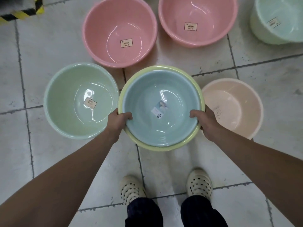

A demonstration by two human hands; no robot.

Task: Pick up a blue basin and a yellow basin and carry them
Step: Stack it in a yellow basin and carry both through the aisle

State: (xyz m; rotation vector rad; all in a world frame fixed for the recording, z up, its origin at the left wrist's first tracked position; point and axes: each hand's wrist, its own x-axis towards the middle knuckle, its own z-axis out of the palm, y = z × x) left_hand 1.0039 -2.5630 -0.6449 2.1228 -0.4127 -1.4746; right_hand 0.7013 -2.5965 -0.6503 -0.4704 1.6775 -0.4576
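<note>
A blue basin (147, 99) sits nested inside a slightly wider yellow basin (199, 88), whose rim shows as a ring around it. The stacked pair is held above the tiled floor in front of me. My left hand (117, 122) grips the near left rim, thumb hooked over the blue basin's edge. My right hand (205, 122) grips the near right rim the same way. A small label lies on the blue basin's bottom.
On the floor stand a green basin (65, 89) at left, two pink basins (105, 22) (213, 10) beyond, a peach basin (246, 102) at right and a pale green tub (262, 27) far right. A black-yellow striped block (21, 13) is at top left. My feet (164, 187) stand below.
</note>
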